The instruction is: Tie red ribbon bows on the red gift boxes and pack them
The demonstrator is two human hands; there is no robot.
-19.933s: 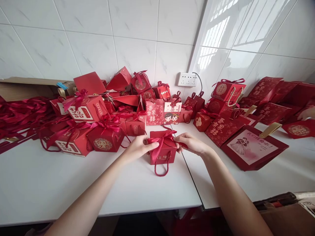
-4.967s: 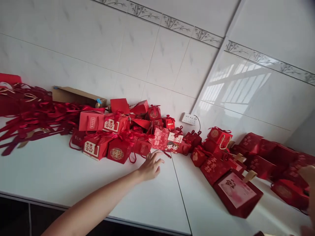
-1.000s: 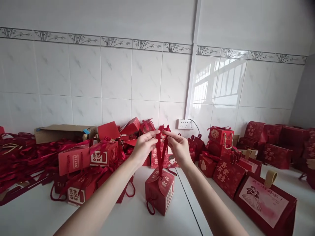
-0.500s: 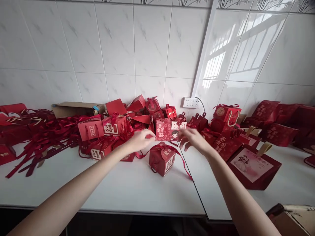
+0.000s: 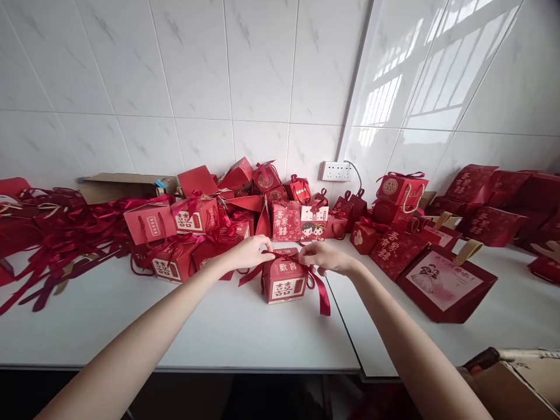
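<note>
Hands (image 5: 251, 252) pinch flat, glossy ribbon (image 5: 324, 298) across boxy cardboard carton (image 5: 285, 281).

The ribbon (image 5: 324, 297) is crimson, the box (image 5: 285, 279) red and pale-lettered.

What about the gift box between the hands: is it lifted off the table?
No, the red double-happiness gift box rests on the white table.

1 head camera looks forward, down across the table (image 5: 219, 335).
</note>
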